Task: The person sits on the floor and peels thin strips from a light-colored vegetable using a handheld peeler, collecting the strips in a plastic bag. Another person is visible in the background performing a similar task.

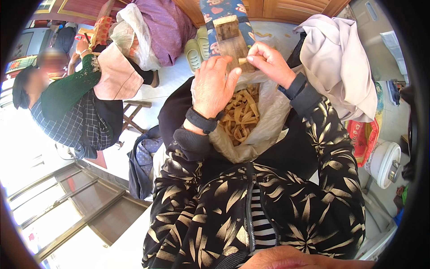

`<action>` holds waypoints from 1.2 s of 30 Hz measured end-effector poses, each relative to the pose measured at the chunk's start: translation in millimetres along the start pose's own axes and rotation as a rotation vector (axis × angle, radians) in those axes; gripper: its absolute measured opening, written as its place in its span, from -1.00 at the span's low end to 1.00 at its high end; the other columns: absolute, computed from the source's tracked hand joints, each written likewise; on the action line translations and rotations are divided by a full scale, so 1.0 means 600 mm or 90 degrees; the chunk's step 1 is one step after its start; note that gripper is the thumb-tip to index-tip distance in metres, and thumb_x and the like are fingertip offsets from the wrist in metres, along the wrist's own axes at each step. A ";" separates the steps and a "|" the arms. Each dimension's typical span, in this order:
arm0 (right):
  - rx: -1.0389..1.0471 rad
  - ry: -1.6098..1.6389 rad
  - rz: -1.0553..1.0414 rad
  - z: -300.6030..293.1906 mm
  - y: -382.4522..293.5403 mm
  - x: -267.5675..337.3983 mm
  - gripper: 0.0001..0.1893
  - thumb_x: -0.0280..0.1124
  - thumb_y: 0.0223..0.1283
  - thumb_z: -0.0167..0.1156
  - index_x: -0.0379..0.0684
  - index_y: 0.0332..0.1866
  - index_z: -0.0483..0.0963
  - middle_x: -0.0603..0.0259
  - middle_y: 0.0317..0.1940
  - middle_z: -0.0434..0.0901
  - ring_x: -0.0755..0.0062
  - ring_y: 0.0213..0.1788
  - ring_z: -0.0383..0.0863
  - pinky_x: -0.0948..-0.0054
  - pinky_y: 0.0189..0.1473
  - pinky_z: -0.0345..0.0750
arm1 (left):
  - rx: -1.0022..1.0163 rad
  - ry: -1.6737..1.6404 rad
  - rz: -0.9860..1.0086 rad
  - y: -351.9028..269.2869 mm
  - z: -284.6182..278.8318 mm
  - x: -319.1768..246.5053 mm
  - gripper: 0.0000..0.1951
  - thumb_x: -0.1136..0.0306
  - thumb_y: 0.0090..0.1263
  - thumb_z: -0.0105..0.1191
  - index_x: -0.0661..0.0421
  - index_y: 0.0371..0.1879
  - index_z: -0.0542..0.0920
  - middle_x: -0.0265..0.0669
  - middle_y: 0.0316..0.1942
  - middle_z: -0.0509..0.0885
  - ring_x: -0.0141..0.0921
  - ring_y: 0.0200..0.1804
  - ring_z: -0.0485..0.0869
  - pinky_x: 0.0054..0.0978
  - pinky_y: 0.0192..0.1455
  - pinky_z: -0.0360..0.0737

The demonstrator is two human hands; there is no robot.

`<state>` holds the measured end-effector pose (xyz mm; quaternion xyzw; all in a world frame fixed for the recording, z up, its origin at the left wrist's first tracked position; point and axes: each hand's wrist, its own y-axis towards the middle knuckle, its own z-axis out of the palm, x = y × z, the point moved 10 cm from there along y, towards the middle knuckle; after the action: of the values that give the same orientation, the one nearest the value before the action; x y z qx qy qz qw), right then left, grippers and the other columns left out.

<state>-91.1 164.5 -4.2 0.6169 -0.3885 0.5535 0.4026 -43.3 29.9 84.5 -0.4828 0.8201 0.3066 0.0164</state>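
A small pale strip [242,61], its material hard to tell, is pinched between the thumb and fingers of my right hand [271,64]. It sits over the near end of a wooden board [231,47] that has an upright wooden block [226,27] at its far end. My left hand [215,82] is palm down at the board's left side, thumb spread from the fingers, its underside hidden. Below both hands, a translucent plastic bag [268,114] lies open in my lap. Curled yellowish-brown strips [242,112] fill it.
Beyond the board is a blue patterned cloth [215,13], with pale green clogs [193,53] to its left. Light fabric [336,60] hangs at right, above a white bucket [384,163]. At left a seated person [74,101] works with a similar wooden piece [88,32].
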 end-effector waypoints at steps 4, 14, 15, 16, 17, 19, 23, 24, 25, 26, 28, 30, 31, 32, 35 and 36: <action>0.110 0.036 -0.058 0.042 -0.036 0.047 -0.82 -0.27 0.46 0.03 -0.17 -0.16 0.41 0.52 -0.36 0.32 0.76 -0.31 0.25 0.66 -0.26 0.27 | 0.264 -0.703 -0.404 -0.055 0.095 0.024 -0.73 0.17 0.56 -0.08 0.14 -0.20 0.55 -0.26 -0.29 0.65 -0.36 -0.28 0.59 -0.43 -0.17 0.48; 0.154 0.009 0.012 0.063 -0.052 0.021 -0.68 -0.15 0.53 -0.08 -0.17 -0.05 0.51 0.44 -0.40 0.43 0.62 -0.40 0.40 0.53 -0.33 0.44 | 0.122 -0.849 -0.261 -0.044 0.024 -0.022 -0.82 0.25 0.54 -0.03 0.08 -0.15 0.56 -0.18 0.11 0.60 -0.37 -0.16 0.60 -0.34 -0.11 0.53; 0.165 0.025 -0.015 0.070 -0.052 0.026 -0.68 -0.16 0.53 -0.08 -0.18 -0.03 0.51 0.45 -0.40 0.43 0.62 -0.42 0.40 0.53 -0.32 0.45 | 0.025 -0.405 -0.027 -0.023 -0.018 -0.042 -0.94 0.44 0.38 0.12 0.15 -0.26 0.60 -0.14 -0.06 0.66 -0.26 -0.15 0.64 -0.31 -0.10 0.55; 0.128 0.092 0.015 0.067 -0.054 0.020 -0.69 -0.20 0.53 -0.08 -0.18 0.07 0.48 0.50 -0.44 0.42 0.67 -0.46 0.36 0.58 -0.39 0.40 | 0.022 -0.289 -0.002 -0.021 -0.016 -0.044 -0.91 0.54 0.18 0.22 0.16 -0.35 0.62 -0.14 -0.24 0.66 -0.15 -0.22 0.63 -0.29 -0.16 0.56; 0.115 0.174 0.119 0.070 -0.056 -0.003 -0.72 -0.22 0.53 -0.07 -0.15 0.10 0.45 0.55 -0.49 0.37 0.75 -0.53 0.28 0.67 -0.50 0.29 | 0.005 -0.178 0.067 -0.023 -0.023 -0.057 -0.84 0.56 0.09 0.24 0.13 -0.33 0.62 -0.20 -0.32 0.64 -0.12 -0.27 0.62 -0.26 -0.23 0.56; 0.082 0.309 0.192 0.070 -0.064 -0.013 -0.81 -0.18 0.53 -0.06 -0.02 -0.05 0.42 0.60 -0.57 0.24 0.83 -0.63 0.12 0.73 -0.60 0.09 | -0.030 -0.145 0.081 -0.023 -0.032 -0.053 -0.89 0.51 0.09 0.23 0.07 -0.41 0.62 -0.25 -0.33 0.64 -0.17 -0.33 0.62 -0.24 -0.34 0.52; 0.064 0.372 0.307 0.085 -0.079 -0.031 -0.85 -0.16 0.49 0.01 0.06 -0.19 0.38 0.62 -0.61 0.17 0.83 -0.66 0.08 0.72 -0.63 0.03 | -0.073 -0.230 0.080 -0.041 -0.044 -0.056 -0.93 0.35 0.07 0.23 -0.07 -0.54 0.59 -0.33 -0.43 0.47 -0.20 -0.26 0.50 -0.25 -0.18 0.41; 0.047 0.359 0.341 0.087 -0.083 -0.042 -0.87 -0.18 0.48 0.04 0.06 -0.20 0.38 0.62 -0.61 0.16 0.83 -0.68 0.07 0.73 -0.65 0.03 | -0.053 -0.202 0.086 -0.046 -0.040 -0.056 -0.92 0.34 0.06 0.24 -0.09 -0.56 0.59 -0.33 -0.40 0.46 -0.19 -0.22 0.48 -0.23 -0.15 0.38; 0.089 0.357 0.336 0.097 -0.081 -0.038 -0.86 -0.21 0.47 0.05 0.02 -0.22 0.39 0.62 -0.62 0.15 0.83 -0.69 0.06 0.73 -0.65 0.04 | -0.032 -0.170 0.065 -0.051 -0.032 -0.053 -0.92 0.33 0.03 0.24 -0.11 -0.56 0.60 -0.34 -0.39 0.45 -0.21 -0.19 0.48 -0.23 -0.14 0.38; 0.106 0.358 0.324 0.102 -0.079 -0.036 -0.85 -0.21 0.47 0.05 -0.01 -0.23 0.39 0.61 -0.61 0.16 0.83 -0.68 0.07 0.73 -0.66 0.05 | -0.025 -0.147 0.066 -0.055 -0.029 -0.055 -0.92 0.34 0.03 0.25 -0.11 -0.54 0.60 -0.34 -0.34 0.47 -0.22 -0.19 0.49 -0.26 -0.16 0.39; 0.094 0.391 0.318 0.100 -0.075 -0.037 -0.82 -0.21 0.47 0.04 -0.05 -0.23 0.39 0.60 -0.60 0.17 0.83 -0.67 0.08 0.73 -0.65 0.07 | -0.062 -0.125 0.061 -0.062 -0.031 -0.061 -0.92 0.36 0.05 0.25 -0.08 -0.50 0.61 -0.29 -0.25 0.51 -0.24 -0.20 0.52 -0.29 -0.18 0.43; 0.050 0.433 0.308 0.089 -0.070 -0.041 -0.81 -0.21 0.47 0.03 -0.09 -0.22 0.39 0.60 -0.59 0.17 0.82 -0.66 0.10 0.73 -0.63 0.10 | -0.169 -0.120 0.043 -0.067 -0.046 -0.067 -0.93 0.39 0.10 0.24 -0.04 -0.47 0.62 -0.21 -0.14 0.53 -0.22 -0.21 0.55 -0.29 -0.18 0.47; 0.022 0.460 0.296 0.082 -0.068 -0.042 -0.81 -0.21 0.47 0.03 -0.10 -0.21 0.39 0.60 -0.58 0.17 0.82 -0.65 0.11 0.73 -0.61 0.11 | -0.188 -0.232 -0.046 -0.068 -0.040 -0.048 -0.94 0.41 0.12 0.23 -0.01 -0.47 0.62 -0.17 -0.09 0.51 -0.20 -0.22 0.56 -0.29 -0.19 0.49; 0.015 0.504 0.269 0.080 -0.063 -0.038 -0.80 -0.21 0.48 0.02 -0.11 -0.19 0.39 0.59 -0.58 0.18 0.81 -0.63 0.12 0.74 -0.59 0.13 | -0.218 -0.345 -0.139 -0.072 -0.030 -0.027 -0.95 0.44 0.15 0.22 0.02 -0.46 0.62 -0.13 -0.05 0.50 -0.18 -0.24 0.57 -0.28 -0.20 0.51; 0.009 0.531 0.204 0.074 -0.053 -0.033 -0.79 -0.22 0.48 0.01 -0.14 -0.12 0.40 0.56 -0.55 0.19 0.79 -0.59 0.15 0.71 -0.53 0.18 | -0.191 -0.505 -0.257 -0.075 0.013 0.010 -0.98 0.50 0.33 0.13 0.13 -0.37 0.59 -0.23 -0.17 0.58 -0.37 -0.37 0.60 -0.45 -0.33 0.56; 0.029 0.502 0.183 0.076 -0.052 -0.029 -0.79 -0.22 0.47 0.02 -0.15 -0.10 0.40 0.55 -0.54 0.21 0.78 -0.58 0.16 0.70 -0.53 0.19 | -0.111 -0.700 -0.379 -0.083 0.061 0.028 -0.98 0.49 0.36 0.11 0.14 -0.34 0.58 -0.29 -0.23 0.59 -0.44 -0.38 0.59 -0.50 -0.35 0.55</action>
<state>-46.8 134.4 -26.7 0.3058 -0.2741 0.8065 0.4253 -22.3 18.5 25.1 -0.4619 0.4939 0.5581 0.4809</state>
